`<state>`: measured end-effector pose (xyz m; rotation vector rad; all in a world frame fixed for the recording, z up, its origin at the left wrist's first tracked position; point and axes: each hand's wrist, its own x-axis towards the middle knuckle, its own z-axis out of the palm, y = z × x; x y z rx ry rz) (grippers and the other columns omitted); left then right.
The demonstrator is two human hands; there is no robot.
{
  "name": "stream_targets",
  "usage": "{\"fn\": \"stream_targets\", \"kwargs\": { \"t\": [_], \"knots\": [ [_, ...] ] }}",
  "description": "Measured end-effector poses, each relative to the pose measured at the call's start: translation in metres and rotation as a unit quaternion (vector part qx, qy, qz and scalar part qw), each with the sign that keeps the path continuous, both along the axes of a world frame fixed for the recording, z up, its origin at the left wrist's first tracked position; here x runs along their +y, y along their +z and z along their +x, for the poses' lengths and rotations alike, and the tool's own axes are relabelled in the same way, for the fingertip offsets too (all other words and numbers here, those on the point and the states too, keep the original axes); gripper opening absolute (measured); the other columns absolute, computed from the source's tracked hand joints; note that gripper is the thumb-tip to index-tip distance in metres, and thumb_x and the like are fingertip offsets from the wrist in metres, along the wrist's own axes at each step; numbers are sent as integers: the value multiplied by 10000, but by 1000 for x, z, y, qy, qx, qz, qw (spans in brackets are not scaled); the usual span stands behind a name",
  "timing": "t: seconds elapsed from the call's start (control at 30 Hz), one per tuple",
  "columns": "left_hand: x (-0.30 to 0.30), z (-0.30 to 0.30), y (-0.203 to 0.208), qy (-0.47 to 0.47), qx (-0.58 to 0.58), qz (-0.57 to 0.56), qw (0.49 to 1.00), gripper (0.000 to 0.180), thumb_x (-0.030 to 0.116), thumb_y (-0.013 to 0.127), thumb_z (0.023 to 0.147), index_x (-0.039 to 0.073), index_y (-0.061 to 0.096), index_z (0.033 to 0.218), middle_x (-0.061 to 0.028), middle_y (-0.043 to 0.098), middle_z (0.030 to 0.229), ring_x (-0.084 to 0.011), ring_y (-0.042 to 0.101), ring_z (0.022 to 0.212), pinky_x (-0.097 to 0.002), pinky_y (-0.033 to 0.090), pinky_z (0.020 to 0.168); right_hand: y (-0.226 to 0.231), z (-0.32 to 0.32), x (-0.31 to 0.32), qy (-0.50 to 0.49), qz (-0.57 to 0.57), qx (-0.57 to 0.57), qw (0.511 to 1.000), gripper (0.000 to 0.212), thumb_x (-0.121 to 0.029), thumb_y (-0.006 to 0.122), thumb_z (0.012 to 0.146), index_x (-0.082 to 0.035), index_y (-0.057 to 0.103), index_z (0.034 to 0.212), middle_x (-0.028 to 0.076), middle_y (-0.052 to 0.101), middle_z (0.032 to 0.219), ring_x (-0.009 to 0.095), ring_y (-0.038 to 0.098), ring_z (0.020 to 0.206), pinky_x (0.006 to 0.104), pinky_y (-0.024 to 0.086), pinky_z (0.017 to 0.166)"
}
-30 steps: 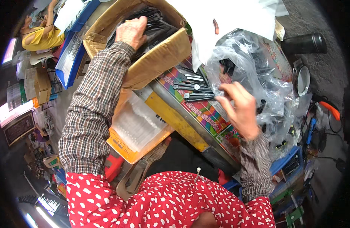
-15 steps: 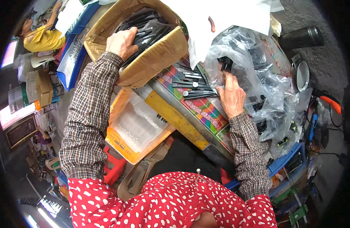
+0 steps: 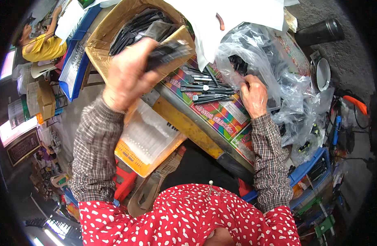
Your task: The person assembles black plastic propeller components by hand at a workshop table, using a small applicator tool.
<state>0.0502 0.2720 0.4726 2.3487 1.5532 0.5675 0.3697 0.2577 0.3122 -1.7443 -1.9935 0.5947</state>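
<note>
My left hand (image 3: 129, 76), smeared by motion, is raised in front of the cardboard box (image 3: 98, 57). Its fingers are closed around a blurred bundle of black pieces (image 3: 170, 54). Inside the box lie many slim black sticks (image 3: 145, 25) and a piece of clear film. My right hand (image 3: 254, 96) is at the mouth of a clear plastic bag (image 3: 264, 67), fingers curled; whether they pinch its edge I cannot tell. Small black parts (image 3: 237, 63) show inside the bag. Just left of that hand, several slim black pieces with light grey ends (image 3: 207, 88) lie on the colourful printed tabletop (image 3: 215, 117).
An orange tray (image 3: 133, 158) with a clear plastic sheet sits below the box. White sheeting (image 3: 241, 12) covers the far side. A black cylinder (image 3: 319, 32) and blue crate (image 3: 309, 172) are at right. A person in yellow (image 3: 43, 47) is far left.
My left hand has come up out of the box toward me with black pieces in its grasp. My right hand stays at the bag, its fingers now more curled. The view has shifted slightly.
</note>
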Motion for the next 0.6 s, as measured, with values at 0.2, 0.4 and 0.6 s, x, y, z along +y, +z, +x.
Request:
{"fn": "stream_targets", "kwargs": {
  "t": [0.2,0.4,0.6],
  "knots": [
    [-23,59,-79,-77,5,-75,994,433,56,736,606,46,511,976,-147,578,860,-350,599,844,-441,491,740,8,-1,8,-46,-62,25,997,171,-177,595,849,-22,634,910,183,656,838,388,630,826,457,485,734],
    [-14,91,-151,-64,63,13,996,207,119,628,738,66,508,898,-107,545,754,-293,599,738,-433,488,658,9,3,9,-63,-38,51,996,212,-211,613,867,-30,655,970,195,675,860,364,654,805,427,496,722],
    [-12,109,-156,-43,107,-32,993,220,134,611,766,77,540,967,-108,544,895,-274,607,844,-417,472,704,9,2,8,-50,-32,57,997,200,-196,624,866,-13,651,940,194,670,835,356,651,772,415,491,701]
  ]
}}
